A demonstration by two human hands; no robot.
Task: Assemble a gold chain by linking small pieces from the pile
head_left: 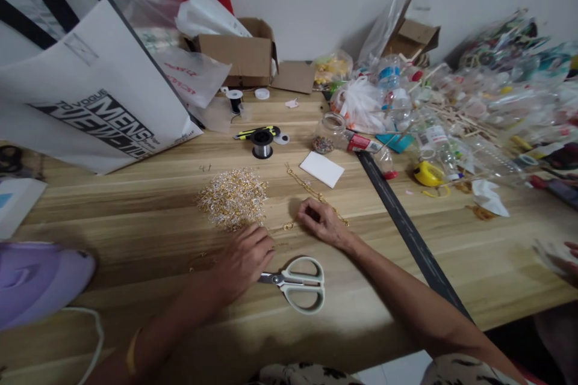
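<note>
We find the right hand (323, 222) curled over a thin gold chain (303, 183) lying on the table (135, 216), fingertips pressed together on it. The left hand (246, 260) rests beside a heap of gold rings (232, 197), near the scissors (298, 281); its grip we cannot tell. We judge the chain light, limp and easily tangled: pinch one link

Matt wood-grain table (135, 216); shiny gold metal charms (232, 197); scissors (295, 283) steel blades, smooth plastic handles.
</note>
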